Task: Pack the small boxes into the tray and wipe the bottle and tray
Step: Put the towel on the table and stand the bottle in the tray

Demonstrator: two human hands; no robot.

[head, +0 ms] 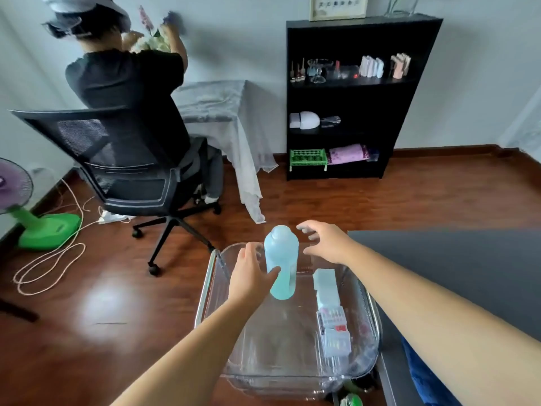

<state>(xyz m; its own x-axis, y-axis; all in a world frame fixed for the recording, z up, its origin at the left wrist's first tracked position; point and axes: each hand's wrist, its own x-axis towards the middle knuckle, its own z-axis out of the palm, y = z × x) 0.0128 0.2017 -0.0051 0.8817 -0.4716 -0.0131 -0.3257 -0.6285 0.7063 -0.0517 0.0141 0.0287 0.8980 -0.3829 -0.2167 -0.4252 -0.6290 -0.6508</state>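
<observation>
A pale blue-green bottle [281, 260] stands upright in the far part of a clear plastic tray [212, 291]. My left hand [251, 273] is against the bottle's left side, thumb on its lower front, fingers behind it. My right hand [325, 240] hovers just right of the bottle's top, fingers spread, holding nothing. Several small clear boxes [329, 312] with coloured contents lie in a row along the tray's right side.
A dark table top [456, 271] lies to the right of the tray. A person in black sits on a mesh office chair [123, 168] at the back left. A black shelf unit [351, 95], a green fan [35, 224] and a loose cable [46, 265] stand around the wooden floor.
</observation>
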